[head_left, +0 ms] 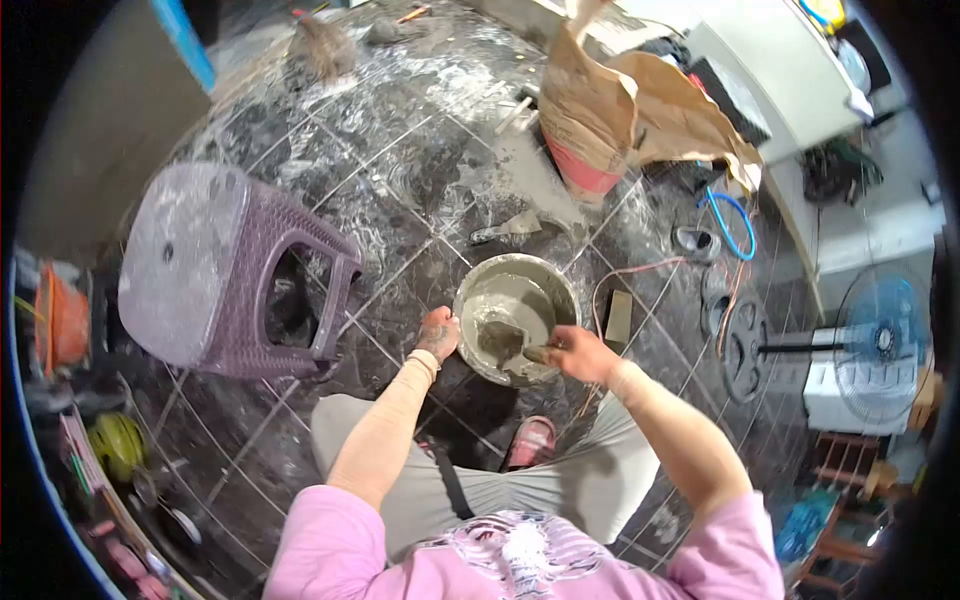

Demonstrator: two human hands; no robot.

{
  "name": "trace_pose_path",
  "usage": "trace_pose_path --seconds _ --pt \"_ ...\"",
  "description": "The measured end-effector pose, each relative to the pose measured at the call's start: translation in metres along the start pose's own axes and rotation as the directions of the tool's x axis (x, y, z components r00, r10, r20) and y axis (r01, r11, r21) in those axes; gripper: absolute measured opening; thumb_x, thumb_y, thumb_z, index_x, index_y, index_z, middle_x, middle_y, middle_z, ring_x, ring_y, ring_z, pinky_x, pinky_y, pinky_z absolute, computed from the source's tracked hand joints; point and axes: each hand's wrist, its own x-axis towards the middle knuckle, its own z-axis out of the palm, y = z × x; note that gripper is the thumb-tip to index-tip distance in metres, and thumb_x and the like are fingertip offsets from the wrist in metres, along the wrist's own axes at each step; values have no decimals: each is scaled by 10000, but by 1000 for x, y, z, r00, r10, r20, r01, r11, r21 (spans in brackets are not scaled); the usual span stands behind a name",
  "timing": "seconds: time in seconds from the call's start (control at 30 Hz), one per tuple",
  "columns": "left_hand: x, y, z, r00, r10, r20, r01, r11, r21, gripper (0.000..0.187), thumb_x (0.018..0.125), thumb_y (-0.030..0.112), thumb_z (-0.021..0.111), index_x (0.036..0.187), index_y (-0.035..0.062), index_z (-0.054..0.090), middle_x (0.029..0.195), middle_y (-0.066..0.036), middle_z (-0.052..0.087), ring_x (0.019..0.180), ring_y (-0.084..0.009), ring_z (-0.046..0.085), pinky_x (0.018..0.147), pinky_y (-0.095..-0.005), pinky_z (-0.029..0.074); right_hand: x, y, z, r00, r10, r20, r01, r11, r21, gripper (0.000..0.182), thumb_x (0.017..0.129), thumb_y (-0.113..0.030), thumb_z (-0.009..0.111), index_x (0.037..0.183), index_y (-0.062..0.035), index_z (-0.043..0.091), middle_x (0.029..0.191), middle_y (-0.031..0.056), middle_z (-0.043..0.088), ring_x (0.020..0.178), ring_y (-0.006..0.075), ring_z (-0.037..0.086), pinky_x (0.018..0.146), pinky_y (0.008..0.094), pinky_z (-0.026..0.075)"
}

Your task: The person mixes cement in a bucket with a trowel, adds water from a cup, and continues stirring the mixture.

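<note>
Looking down from the head view, we see a round basin (463, 300) sitting on the dark tiled floor (400, 170), just in front of our knees. It holds wet grey mortar (510, 312), smeared up the inner wall and heaped toward the near side.

Left hand (438, 333): resting against the near-left rim of the basin, fingers curled over the edge; we read it as gripping the rim, though the fingertips themselves are hidden from view. The skin is flecked with grey.

Right hand (580, 352): closed around the handle of a trowel (520, 352), whose blade lies in the mortar at the near side of the basin. The blade is largely coated and hard to outline.

Surroundings: a purple plastic stool (215, 270) stands to the left of the basin, well apart from it, its top dusted grey. A torn brown paper sack (620, 110) with a red lower part stands beyond the basin, near a grey spill on the tiles. A blue hose loop (733, 220) lies to the right of the sack, and a standing fan (880, 340) is at the far right. A red shoe (530, 442) shows between our knees, below the basin.
</note>
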Motion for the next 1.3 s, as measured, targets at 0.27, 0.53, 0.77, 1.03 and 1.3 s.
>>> trace_pose_path --seconds 0.27,0.53,0.77,1.03,1.3 --pt "-18 7 -9 988 -129 90 128 992 17 233 857 158 547 742 -14 439 675 -166 478 642 -240 467 632 -401 407 -54 -65 -31 966 -23 259 160 836 -524 347 719 -104 600 1055 -34 552 738 241 636 744 399 648 685 460 531" --pt "-14 -4 -3 1000 14 12 -15 996 84 206 842 151 538 760 -17 451 697 -197 484 648 -286 485 644 -424 409 20 -28 27 938 45 343 121 885 -449 356 703 -100 591 1050 -29 559 904 238 651 867 397 642 755 461 526" --pt "6 -8 -1 999 -43 -34 47 992 121 243 823 209 560 732 -7 494 739 -221 553 682 -357 542 650 -451 427 22 2 15 992 77 102 -63 988 -141 376 743 -250 638 1035 -14 629 967 215 659 939 359 628 877 403 481" --pt "4 8 -16 993 -94 68 90 995 48 211 811 169 583 766 -27 522 751 -229 557 727 -385 555 685 -445 431 -44 -1 -52 921 330 210 -390 766 511 202 827 -136 601 958 13 562 753 137 634 643 189 624 555 326 488" --pt "9 4 -17 987 -108 122 108 994 10 183 827 154 570 806 -24 533 764 -227 564 748 -391 568 699 -446 435 -36 -60 -29 914 33 405 263 712 -651 382 799 -82 533 1178 -71 487 820 200 654 770 339 670 636 428 545"
